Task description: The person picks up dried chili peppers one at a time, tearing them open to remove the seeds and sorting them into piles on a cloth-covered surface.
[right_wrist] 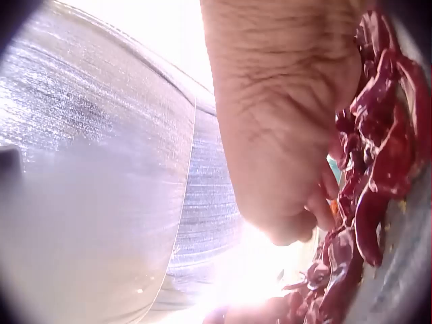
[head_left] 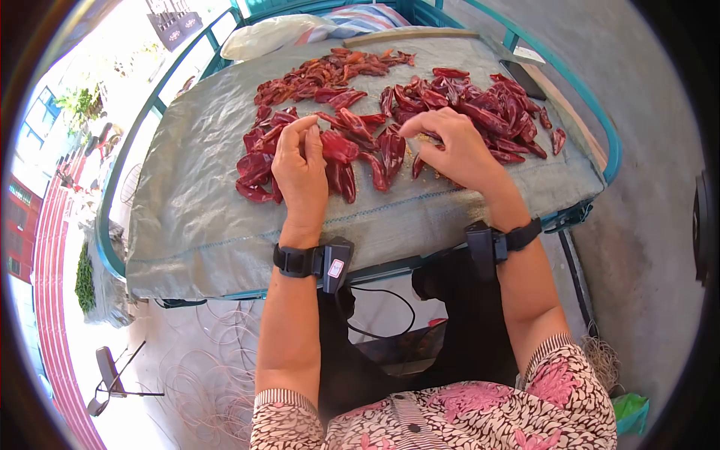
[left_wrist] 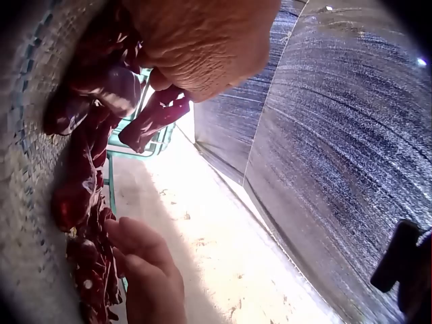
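Observation:
Dried red peppers lie in piles on a grey-green sheet [head_left: 202, 157]. Over the near left pile, the left hand [head_left: 300, 176] pinches a dark red pepper [head_left: 339, 147]; the left wrist view shows this pepper [left_wrist: 156, 120] sticking out below the hand [left_wrist: 202, 44]. The right hand [head_left: 461, 154] is at the near edge of the right pile [head_left: 495, 112], its thumb and forefinger bent and apart, with nothing visible between them. In the right wrist view the back of the hand [right_wrist: 277, 128] hides most of its fingers, beside more peppers [right_wrist: 391, 158].
A smaller, more orange-red heap [head_left: 300, 81] lies farther back on the sheet. Teal rails [head_left: 607, 135] surround the cart bed. A white sack [head_left: 274, 39] rests at the back left, and a dark flat object [head_left: 523, 79] lies near the right edge.

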A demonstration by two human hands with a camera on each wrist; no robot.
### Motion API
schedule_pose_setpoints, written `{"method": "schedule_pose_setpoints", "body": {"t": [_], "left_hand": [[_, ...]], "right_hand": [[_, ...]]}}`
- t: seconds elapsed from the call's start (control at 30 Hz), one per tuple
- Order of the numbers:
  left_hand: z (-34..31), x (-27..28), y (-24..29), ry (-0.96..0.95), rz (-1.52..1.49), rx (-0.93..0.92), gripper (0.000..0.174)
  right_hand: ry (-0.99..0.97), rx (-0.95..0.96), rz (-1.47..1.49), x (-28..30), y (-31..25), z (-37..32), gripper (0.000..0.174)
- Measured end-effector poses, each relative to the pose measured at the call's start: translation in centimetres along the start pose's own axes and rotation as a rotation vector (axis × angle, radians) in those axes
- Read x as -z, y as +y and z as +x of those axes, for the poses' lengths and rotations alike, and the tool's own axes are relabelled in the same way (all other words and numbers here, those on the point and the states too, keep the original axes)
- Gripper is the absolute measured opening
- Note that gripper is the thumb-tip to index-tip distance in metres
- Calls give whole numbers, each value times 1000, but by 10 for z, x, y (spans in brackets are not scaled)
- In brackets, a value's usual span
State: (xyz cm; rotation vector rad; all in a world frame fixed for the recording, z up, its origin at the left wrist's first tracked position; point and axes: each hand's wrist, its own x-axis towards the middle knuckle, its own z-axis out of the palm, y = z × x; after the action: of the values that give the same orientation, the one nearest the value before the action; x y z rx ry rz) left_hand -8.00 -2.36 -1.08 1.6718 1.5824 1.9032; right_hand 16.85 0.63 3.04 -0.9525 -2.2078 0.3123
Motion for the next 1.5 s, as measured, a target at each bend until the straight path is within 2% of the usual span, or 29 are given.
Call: {"method": "schedule_pose_setpoints", "body": {"t": [0.07,0.17,0.2,0.27,0.3,0.4,0.5,0.6,0.7,0.77,0.87,0.9,1.0,1.07,1.13,1.23,1.33,1.43,1.5], "left_hand": [[-2,0,9,-23,-96,154,15],[0,-7,-2,55,-167,2,17],[0,-6,1,61,-73,-50,17],[0,-2,7,71,115,-159,18],[0,-1,7,50,103,-160,19],[-2,0,8,-37,70,-160,22],[-4,1,15,-165,43,-165,25],[-5,1,24,-247,18,-165,31],[-6,2,27,-297,-8,-152,34],[-6,3,27,-344,-17,-163,34],[-6,-2,16,-363,-21,-265,31],[-6,-2,16,-307,9,-259,29],[-5,-1,12,-125,74,-210,25],[-4,0,2,4,77,-142,25],[-2,1,0,16,118,-124,24],[-2,1,1,14,180,-170,24],[-1,2,6,-17,191,-219,23],[-2,0,3,-23,210,-256,22],[-1,-1,1,-26,252,-280,21]], "right_hand": [[-93,18,-79,10,2,-7,25],[-120,94,-231,8,6,-15,25],[-110,127,-286,6,9,-17,25],[-157,75,-314,4,11,-16,25],[-179,50,-327,4,12,-14,25],[56,25,-79,1,13,-1,21],[206,-39,71,-7,-1,3,23],[201,-243,363,-23,-16,8,25],[179,-186,338,-37,-16,13,31],[114,-158,392,-43,-19,14,28],[58,-112,394,-42,-26,14,27],[45,-96,383,-42,-28,13,27],[295,111,-110,-38,-7,17,25],[275,-58,-270,-35,4,15,25],[224,-232,-401,-37,20,12,28],[99,-305,-630,-44,27,12,36],[-70,-376,-766,-46,23,16,39],[12,-264,-739,-49,28,14,28],[47,-270,-615,-50,32,16,24]]}}
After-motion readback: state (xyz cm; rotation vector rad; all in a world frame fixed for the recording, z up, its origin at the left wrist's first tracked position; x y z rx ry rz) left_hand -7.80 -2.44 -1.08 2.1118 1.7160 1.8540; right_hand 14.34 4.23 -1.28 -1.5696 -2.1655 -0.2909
